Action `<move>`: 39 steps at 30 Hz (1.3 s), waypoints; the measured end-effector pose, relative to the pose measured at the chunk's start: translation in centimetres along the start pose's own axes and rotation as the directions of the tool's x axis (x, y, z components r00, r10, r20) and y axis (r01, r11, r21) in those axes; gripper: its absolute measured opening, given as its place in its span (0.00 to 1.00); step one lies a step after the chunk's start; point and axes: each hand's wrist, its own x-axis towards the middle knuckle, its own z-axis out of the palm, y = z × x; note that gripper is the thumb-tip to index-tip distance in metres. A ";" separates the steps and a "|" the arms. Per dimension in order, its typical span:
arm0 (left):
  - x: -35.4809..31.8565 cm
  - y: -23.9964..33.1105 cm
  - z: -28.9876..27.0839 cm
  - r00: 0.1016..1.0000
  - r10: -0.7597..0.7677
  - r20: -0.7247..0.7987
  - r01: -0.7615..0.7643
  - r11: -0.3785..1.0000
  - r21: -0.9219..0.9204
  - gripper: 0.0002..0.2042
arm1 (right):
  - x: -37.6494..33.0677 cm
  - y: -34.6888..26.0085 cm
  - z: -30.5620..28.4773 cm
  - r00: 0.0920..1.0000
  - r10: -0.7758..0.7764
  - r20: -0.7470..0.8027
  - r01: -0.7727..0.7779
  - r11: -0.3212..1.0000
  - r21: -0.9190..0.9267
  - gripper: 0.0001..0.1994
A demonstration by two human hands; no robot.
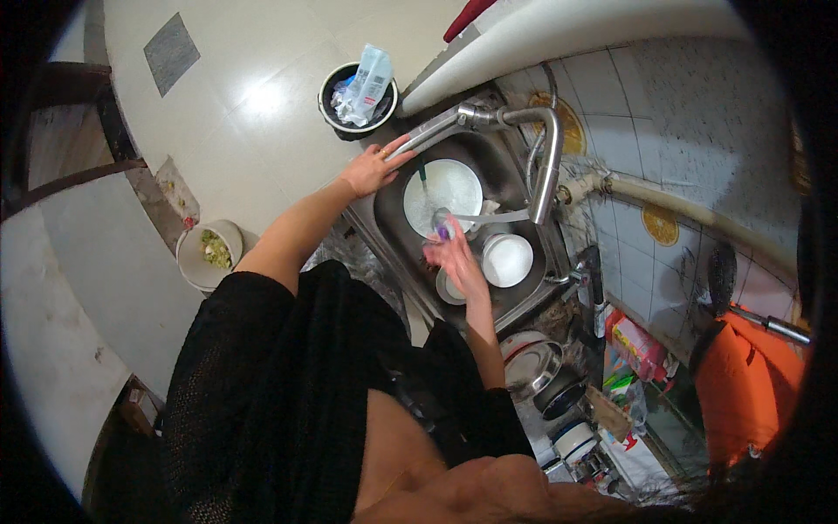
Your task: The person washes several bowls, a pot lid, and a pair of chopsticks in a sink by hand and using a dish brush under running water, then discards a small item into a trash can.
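Your right hand (456, 258) pinches a small clear glass (443, 229) over the sink (515, 297): wet, slippery, fragile, so grip its wall. Left hand (371, 170), fingers curled, holds the tap lever (428, 133).

The tap (524, 131) and sink (515, 175) are shiny bare metal. The plate (445, 188) and bowl (507, 259) look like glossy white ceramic. Wall tiles (681, 113) are glazed and smooth, the floor (253, 96) polished and reflective. The sleeve (253, 349) is matt black open-knit cloth.
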 end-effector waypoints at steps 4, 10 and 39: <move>0.0 0.5 -0.6 0.999 -0.030 0.021 0.030 0.999 -0.032 0.29 | 7.8 4.1 -3.6 0.948 -0.308 -0.078 0.010 0.274 -0.962 0.35; -0.1 0.2 0.3 1.000 -0.017 -0.013 0.017 1.000 0.002 0.29 | 14.7 12.1 -8.5 0.832 -0.496 -0.249 -0.241 0.083 -0.967 0.32; 0.2 0.2 0.3 0.998 -0.006 -0.058 0.006 1.000 0.006 0.27 | 12.0 6.3 -8.3 0.853 -0.520 0.042 -0.161 -0.340 -0.926 0.20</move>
